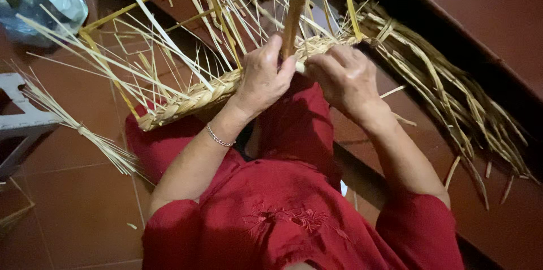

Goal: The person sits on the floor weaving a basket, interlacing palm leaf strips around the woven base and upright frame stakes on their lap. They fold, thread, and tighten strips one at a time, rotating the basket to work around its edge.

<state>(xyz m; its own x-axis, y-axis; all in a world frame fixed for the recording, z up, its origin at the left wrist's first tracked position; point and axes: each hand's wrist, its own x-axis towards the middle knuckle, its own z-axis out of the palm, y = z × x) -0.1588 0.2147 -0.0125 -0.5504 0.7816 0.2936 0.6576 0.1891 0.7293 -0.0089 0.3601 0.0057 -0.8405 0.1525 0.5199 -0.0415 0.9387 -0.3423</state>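
Left of the fingers, a tied straw bundle [96,140] lies on the tiled floor [79,213]. The braided straw band [186,99] rests across the lap, so its working end stays just under the fingers. The left hand [263,75] pinches 1 flat upright strip [295,4], keeping it straight. The right hand [342,77] curls its fingers together on the braid's end. Further right, loose straw [452,100] waits near.
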